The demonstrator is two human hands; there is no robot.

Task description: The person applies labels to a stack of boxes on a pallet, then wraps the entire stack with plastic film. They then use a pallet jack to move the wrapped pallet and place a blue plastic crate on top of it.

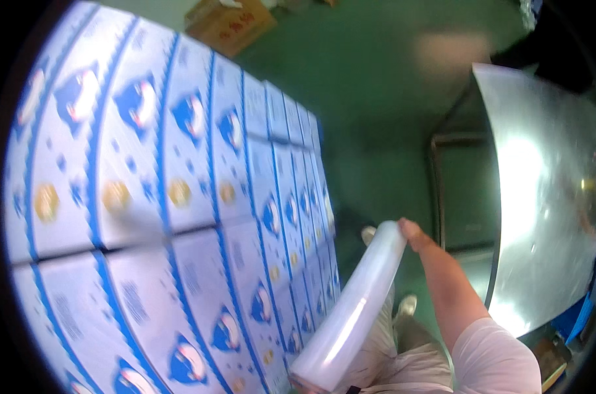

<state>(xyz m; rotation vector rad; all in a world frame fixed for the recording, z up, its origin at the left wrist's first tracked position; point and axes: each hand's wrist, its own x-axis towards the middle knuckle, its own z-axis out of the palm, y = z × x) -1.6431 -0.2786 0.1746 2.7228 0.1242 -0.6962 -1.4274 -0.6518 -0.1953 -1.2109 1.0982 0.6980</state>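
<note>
A long roll of clear stretch film (354,305) lies slantwise in front of my body. My right hand (413,235) is closed round its far end, the arm reaching out from the lower right. At the near end, by the lower edge, a skin-coloured sliver seems to be my left hand (302,387); its fingers are hidden. Left of the roll rises a tall stack of white and blue boxes (199,164) printed with blue sea-animal pictures and gold round marks. The roll's near end is close to the stack's side; whether they touch I cannot tell.
A shiny metal-topped table (541,197) on a brown frame (440,190) stands to my right. Brown cardboard boxes (231,26) sit on the green floor (377,85) beyond the stack. A dark shape (560,52) shows at the far right; blue items (577,318) are below the table's edge.
</note>
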